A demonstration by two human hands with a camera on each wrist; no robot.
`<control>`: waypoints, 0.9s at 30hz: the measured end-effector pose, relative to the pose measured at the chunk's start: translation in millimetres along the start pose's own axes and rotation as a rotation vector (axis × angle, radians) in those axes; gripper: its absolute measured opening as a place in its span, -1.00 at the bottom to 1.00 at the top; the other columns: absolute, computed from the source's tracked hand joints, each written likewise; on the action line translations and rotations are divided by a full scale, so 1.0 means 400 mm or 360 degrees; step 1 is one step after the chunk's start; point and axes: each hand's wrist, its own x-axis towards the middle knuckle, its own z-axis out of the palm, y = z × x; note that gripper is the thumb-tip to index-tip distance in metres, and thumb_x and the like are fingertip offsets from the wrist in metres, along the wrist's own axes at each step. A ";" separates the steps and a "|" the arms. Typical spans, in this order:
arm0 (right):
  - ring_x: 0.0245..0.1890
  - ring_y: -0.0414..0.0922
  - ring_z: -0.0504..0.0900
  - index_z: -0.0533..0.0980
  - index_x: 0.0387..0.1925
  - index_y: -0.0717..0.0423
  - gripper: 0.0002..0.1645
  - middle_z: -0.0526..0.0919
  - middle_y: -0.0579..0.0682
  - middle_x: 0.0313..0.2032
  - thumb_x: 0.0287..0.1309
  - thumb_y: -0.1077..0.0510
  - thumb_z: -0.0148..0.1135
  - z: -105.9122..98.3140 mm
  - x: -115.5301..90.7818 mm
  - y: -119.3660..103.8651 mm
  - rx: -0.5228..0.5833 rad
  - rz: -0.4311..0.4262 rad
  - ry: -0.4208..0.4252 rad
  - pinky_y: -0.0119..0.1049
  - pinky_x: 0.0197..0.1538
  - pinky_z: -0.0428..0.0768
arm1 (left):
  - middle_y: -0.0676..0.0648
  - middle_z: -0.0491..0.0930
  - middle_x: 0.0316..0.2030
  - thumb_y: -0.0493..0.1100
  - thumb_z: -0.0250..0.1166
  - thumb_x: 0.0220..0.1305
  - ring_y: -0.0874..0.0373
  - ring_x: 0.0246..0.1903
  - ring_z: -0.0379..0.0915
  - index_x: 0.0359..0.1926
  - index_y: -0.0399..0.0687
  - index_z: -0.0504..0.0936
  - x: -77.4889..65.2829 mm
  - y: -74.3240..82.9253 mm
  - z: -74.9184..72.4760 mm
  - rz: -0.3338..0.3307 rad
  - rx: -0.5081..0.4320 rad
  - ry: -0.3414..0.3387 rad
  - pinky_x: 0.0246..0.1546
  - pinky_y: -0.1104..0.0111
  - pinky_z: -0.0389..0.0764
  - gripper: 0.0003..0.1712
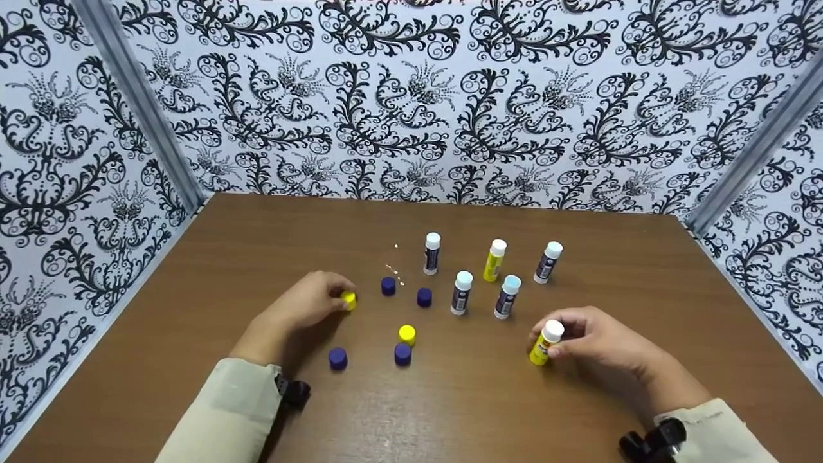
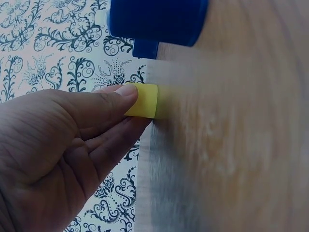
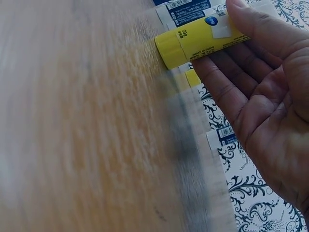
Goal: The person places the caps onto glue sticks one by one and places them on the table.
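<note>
On the left side of the table my left hand (image 1: 310,301) pinches a yellow cap (image 1: 350,300) between thumb and fingers. The left wrist view shows this cap (image 2: 146,100) low at the tabletop. My right hand (image 1: 595,337) holds a yellow glue stick (image 1: 541,347) upright on the right, its white top uncovered. In the right wrist view the base of the glue stick (image 3: 176,50) is right at the table surface. Another yellow cap (image 1: 407,334) stands between the hands, with a dark blue cap (image 1: 403,355) just in front of it.
Several uncapped glue sticks stand further back, among them a yellow one (image 1: 494,262) and a blue one (image 1: 460,296). More blue caps lie near the left hand, such as one in front (image 1: 338,359). White crumbs (image 1: 393,271) dot the table (image 1: 289,225). Patterned walls (image 1: 398,96) enclose it.
</note>
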 end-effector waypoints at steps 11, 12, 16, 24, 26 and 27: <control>-0.08 -0.22 0.76 0.59 0.08 0.37 -0.66 0.76 0.34 -0.06 0.28 0.39 0.31 0.005 -0.003 -0.019 0.0023 0.0010 0.0057 -0.43 0.01 0.71 | -0.08 0.76 -0.18 -0.32 0.42 0.28 0.06 -0.16 0.63 -0.13 -0.17 0.77 0.001 0.007 -0.002 -0.0075 -0.0061 -0.0001 0.06 0.10 0.70 -0.85; -0.08 -0.22 0.76 0.59 0.08 0.37 -0.66 0.76 0.34 -0.06 0.28 0.39 0.31 0.005 -0.003 -0.021 0.0022 0.0020 0.0067 -0.43 0.01 0.71 | -0.07 0.75 -0.20 -0.32 0.42 0.28 0.07 -0.17 0.62 -0.14 -0.16 0.76 0.001 0.008 -0.002 -0.0074 -0.0064 0.0000 0.05 0.12 0.69 -0.86; -0.07 -0.21 0.76 0.60 0.07 0.33 -0.67 0.75 0.35 -0.05 0.29 0.34 0.34 0.007 -0.003 -0.026 -0.0005 0.0062 0.0100 -0.44 0.03 0.69 | -0.07 0.74 -0.20 -0.31 0.42 0.29 0.08 -0.18 0.60 -0.14 -0.16 0.76 0.002 0.008 -0.004 -0.0055 -0.0054 0.0005 0.05 0.11 0.67 -0.87; -0.11 -0.27 0.73 0.57 0.08 0.44 -0.62 0.73 0.39 -0.08 0.28 0.34 0.35 0.007 -0.001 -0.020 -0.0047 0.0063 0.0135 -0.45 0.01 0.69 | -0.13 0.75 -0.11 -0.31 0.41 0.31 0.00 -0.10 0.62 -0.08 -0.18 0.77 0.000 0.016 -0.005 -0.0074 0.0001 0.0003 0.14 0.04 0.68 -0.82; -0.12 -0.29 0.72 0.55 0.09 0.48 -0.60 0.73 0.37 -0.08 0.27 0.34 0.36 0.007 0.000 -0.019 -0.0052 0.0058 0.0148 -0.46 0.00 0.69 | -0.11 0.75 -0.12 -0.30 0.41 0.30 0.01 -0.10 0.62 -0.10 -0.16 0.77 0.000 0.018 -0.005 -0.0093 -0.0011 0.0002 0.13 0.06 0.68 -0.84; -0.12 -0.30 0.71 0.55 0.09 0.49 -0.59 0.74 0.34 -0.08 0.27 0.33 0.36 0.007 0.000 -0.019 -0.0058 0.0054 0.0154 -0.46 0.00 0.69 | -0.11 0.75 -0.12 -0.30 0.42 0.30 0.02 -0.10 0.62 -0.10 -0.14 0.77 0.000 0.020 -0.005 -0.0105 -0.0021 0.0002 0.13 0.07 0.68 -0.84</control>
